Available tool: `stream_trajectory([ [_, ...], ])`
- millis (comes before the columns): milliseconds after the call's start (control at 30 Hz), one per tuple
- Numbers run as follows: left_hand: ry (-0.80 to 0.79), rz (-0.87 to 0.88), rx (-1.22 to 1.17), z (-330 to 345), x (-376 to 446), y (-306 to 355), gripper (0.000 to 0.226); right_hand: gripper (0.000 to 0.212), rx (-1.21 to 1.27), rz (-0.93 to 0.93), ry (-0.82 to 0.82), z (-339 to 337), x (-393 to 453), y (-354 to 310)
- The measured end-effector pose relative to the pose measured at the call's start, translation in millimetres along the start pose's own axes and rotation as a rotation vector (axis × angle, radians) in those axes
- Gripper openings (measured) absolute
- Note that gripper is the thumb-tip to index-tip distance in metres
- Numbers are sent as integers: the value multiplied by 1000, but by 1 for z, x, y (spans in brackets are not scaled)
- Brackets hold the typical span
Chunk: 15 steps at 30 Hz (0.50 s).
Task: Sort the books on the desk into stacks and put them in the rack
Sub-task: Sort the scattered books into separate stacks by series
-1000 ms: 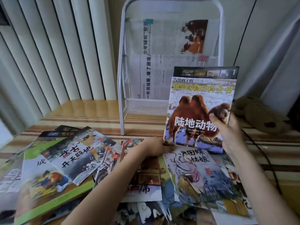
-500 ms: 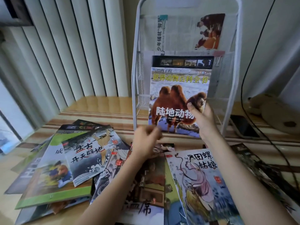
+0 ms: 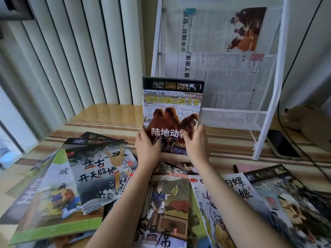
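Note:
I hold a camel-cover book (image 3: 172, 108) upright in front of the lower left part of the white wire rack (image 3: 274, 97). My left hand (image 3: 146, 147) grips its lower left edge and my right hand (image 3: 196, 143) grips its lower right edge. Several picture books lie spread over the desk below: a dark ink-painting book (image 3: 102, 176) at the left on a green-edged book (image 3: 53, 212), a book with a boy in blue (image 3: 166, 208) in the middle, and a pale snail-girl book (image 3: 232, 203) at the right.
Newspapers (image 3: 220, 51) held by clips fill the rack's two shelves. A dark phone (image 3: 281, 145) lies on the desk right of the rack's foot, with a black cable (image 3: 286, 104) nearby. White vertical blinds (image 3: 71, 56) hang at the back left. A brown plush object (image 3: 311, 126) sits far right.
The camel book moved left and nearer the rack's left side. My left hand rose from the desk books and took hold of its lower left edge.

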<state>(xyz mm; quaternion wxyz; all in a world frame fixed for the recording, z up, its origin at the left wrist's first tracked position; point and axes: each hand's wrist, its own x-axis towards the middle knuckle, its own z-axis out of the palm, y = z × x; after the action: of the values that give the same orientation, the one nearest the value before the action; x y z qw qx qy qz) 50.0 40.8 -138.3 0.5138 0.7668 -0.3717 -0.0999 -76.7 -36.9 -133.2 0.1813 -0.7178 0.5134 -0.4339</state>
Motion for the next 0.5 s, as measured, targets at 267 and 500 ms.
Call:
stream_trajectory([
  [267,270,111,-9,-8,-15,17,59,45,-172,66,-96,-52,-3,-12],
  [500,-266,343,96,-43,-41,35,21,65,-284,-1,-1038,-130,-43,-5],
])
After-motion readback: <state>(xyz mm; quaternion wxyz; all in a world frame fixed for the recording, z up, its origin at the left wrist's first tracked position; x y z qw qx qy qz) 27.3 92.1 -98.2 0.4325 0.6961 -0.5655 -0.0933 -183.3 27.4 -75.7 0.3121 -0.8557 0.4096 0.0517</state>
